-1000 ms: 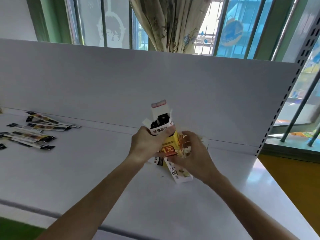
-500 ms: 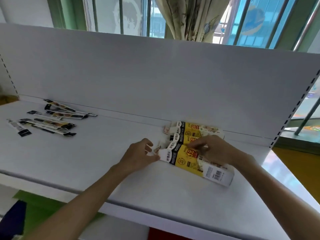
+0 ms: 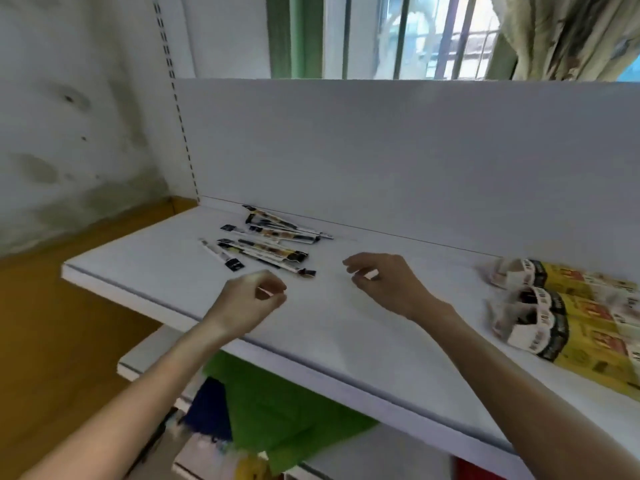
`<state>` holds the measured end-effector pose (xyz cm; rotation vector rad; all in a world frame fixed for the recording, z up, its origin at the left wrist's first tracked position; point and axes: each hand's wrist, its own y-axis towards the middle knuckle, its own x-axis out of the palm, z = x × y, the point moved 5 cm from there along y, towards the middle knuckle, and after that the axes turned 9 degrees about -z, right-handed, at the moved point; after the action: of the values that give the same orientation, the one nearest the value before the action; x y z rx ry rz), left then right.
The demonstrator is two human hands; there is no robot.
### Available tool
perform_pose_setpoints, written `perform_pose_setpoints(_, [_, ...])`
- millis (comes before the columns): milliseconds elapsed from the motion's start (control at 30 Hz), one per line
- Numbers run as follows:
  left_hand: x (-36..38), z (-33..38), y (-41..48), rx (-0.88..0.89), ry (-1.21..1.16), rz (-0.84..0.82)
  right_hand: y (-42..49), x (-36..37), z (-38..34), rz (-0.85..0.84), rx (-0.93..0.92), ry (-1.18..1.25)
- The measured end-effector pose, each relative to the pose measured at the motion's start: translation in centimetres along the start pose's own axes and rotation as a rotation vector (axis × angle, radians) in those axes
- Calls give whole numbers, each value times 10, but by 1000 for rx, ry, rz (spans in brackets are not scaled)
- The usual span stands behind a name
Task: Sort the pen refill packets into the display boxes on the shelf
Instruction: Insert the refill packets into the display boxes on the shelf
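Left hand point(image 3: 249, 299) and right hand point(image 3: 384, 282) are off the boxes point(image 3: 568, 327) now, nearing the packets point(image 3: 266, 247), grips loose, empty; rushed grab could scatter them.

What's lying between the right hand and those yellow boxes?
Nothing; the head view shows bare white shelf between the right hand and the display boxes.
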<state>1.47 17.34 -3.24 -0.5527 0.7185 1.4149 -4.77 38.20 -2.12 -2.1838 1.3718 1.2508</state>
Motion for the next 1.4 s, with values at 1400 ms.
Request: perform_pose_setpoints(1400, [-139,-210,173,-220,-797,-296,233,143,-53,-1,266,-355])
